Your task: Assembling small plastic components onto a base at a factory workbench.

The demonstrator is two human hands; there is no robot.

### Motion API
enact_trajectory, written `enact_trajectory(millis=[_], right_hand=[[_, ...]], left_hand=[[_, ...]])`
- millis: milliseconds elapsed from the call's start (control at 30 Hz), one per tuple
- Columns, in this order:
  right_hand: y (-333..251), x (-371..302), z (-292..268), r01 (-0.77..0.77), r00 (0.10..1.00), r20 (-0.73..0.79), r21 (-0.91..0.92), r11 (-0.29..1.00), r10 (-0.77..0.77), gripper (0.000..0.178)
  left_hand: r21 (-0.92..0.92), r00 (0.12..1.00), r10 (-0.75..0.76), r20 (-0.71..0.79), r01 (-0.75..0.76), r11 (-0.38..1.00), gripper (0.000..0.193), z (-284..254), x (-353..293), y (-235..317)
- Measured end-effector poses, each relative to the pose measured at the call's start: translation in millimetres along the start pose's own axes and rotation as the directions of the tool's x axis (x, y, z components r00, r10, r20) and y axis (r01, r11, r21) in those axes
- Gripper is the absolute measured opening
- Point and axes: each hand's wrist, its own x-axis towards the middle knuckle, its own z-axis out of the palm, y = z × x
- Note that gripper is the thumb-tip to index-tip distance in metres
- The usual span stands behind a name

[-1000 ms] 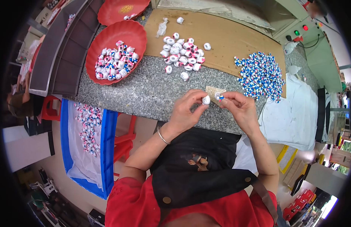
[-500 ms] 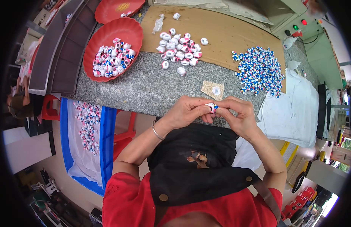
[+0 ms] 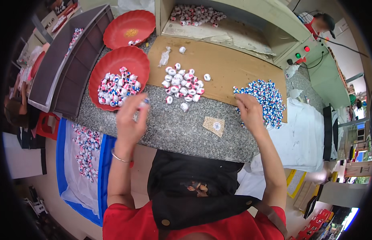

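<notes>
My left hand (image 3: 130,118) is raised beside the front red bowl (image 3: 94,66), somewhat blurred. Its fingertips hold a small white-and-blue plastic figure piece (image 3: 144,103). Inside that bowl lie several similar white, pink and blue pieces (image 3: 118,86). My right hand (image 3: 250,112) rests at the left edge of a heap of tiny blue-and-white parts (image 3: 268,100), its fingers bent and their tips close together; what is between them is too small to make out. Between the hands sits a pile of white-and-pink round heads (image 3: 182,84).
A second red bowl (image 3: 118,30) stands behind the first, next to a grey crate (image 3: 70,60). A blue lined bin (image 3: 108,160) with pieces is below left. A tan card (image 3: 214,125) lies on the granite worktop (image 3: 166,128). Behind stands an open machine (image 3: 226,32); another person (image 3: 314,26) is at far right.
My hands have parted from the piece they held together: the left went to the bowl with it, the right to the blue heap. The view has shifted, showing more of the machine.
</notes>
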Motion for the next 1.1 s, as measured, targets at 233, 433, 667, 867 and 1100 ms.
enact_trajectory(millis=[233, 433, 667, 867, 1100], right_hand=[[40.3, 33.5, 18.3, 0.194, 0.975, 0.176, -0.366, 0.91, -0.137, 0.022], [47.9, 31.4, 25.4, 0.225, 0.969, 0.185, -0.393, 0.891, -0.163, 0.025], [-9.7, -4.8, 6.9, -0.013, 0.992, 0.122, -0.128, 0.992, 0.029, 0.014], [-27.9, -63.3, -10.2, -0.04, 0.946, 0.321, -0.004, 0.999, 0.039, 0.011], [-30.5, -52.8, -15.8, -0.091, 0.908, 0.41, -0.005, 0.996, 0.085, 0.012]], left_hand=[[0.464, 0.983, 0.061, -0.173, 0.027, 0.886, 0.037, -27.2, 10.0, -46.6], [-0.001, 0.976, 0.117, 0.186, -0.119, 0.993, 0.025, 73.5, 0.6, 22.9], [0.06, 0.949, 0.008, 0.315, -0.029, 0.998, 0.025, 99.1, -14.4, 12.7], [-0.625, 0.672, -0.271, 0.689, 0.74, 0.248, 0.029, 76.6, -34.8, 25.6], [-0.668, 0.669, -0.223, 0.709, 0.738, 0.094, 0.036, 76.9, -56.9, 45.0]])
